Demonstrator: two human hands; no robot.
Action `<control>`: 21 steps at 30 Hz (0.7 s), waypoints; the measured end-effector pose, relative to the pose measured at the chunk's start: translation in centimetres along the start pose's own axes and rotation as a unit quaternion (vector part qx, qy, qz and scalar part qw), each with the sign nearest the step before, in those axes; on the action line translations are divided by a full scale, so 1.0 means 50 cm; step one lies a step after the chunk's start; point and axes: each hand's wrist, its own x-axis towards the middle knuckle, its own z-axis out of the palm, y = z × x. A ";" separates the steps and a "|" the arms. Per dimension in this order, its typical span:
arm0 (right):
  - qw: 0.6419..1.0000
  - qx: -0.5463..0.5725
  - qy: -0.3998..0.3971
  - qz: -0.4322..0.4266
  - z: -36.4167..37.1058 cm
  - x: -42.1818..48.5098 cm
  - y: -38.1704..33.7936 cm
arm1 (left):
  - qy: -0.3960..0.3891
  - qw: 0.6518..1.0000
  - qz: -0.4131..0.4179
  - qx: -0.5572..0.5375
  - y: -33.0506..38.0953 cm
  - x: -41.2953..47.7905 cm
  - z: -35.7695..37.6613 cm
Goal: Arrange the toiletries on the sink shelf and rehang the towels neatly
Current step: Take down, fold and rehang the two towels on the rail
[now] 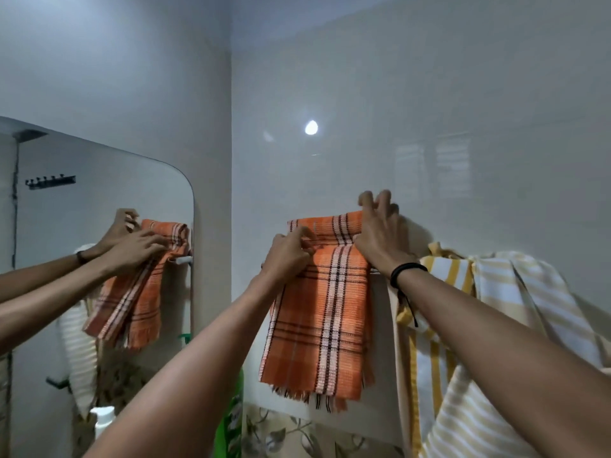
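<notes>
Orange towel (319, 312) hangs folded; the left hand (287, 254) pinches it, and the right hand (382, 233) grips its top.

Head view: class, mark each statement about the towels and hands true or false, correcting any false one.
1. The orange plaid towel has its fringe at the bottom. True.
2. The left hand pinches the orange plaid towel near its top. True.
3. The right hand hangs idle, holding nothing. False: it grips the orange plaid towel's top right corner.
4. The yellow striped towels hang left of the orange plaid towel. False: they hang to its right.
</notes>
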 end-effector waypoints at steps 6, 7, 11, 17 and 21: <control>0.989 -0.051 -0.078 -0.113 0.016 0.000 -0.020 | -0.120 0.988 -0.007 0.093 -0.004 0.015 -0.014; 0.989 -0.046 -0.092 -0.107 0.015 0.001 -0.021 | -0.131 0.987 -0.006 0.091 -0.008 0.012 -0.013; 0.982 -0.056 -0.138 -0.114 0.003 0.001 -0.026 | -0.122 0.990 -0.005 0.071 -0.026 0.008 -0.009; 0.954 -0.027 -0.296 -0.051 -0.007 0.013 -0.039 | -0.130 0.986 0.048 0.095 -0.017 0.002 -0.016; 0.889 0.042 -0.455 0.008 0.001 0.018 -0.029 | -0.164 0.984 0.010 0.066 -0.026 0.005 -0.015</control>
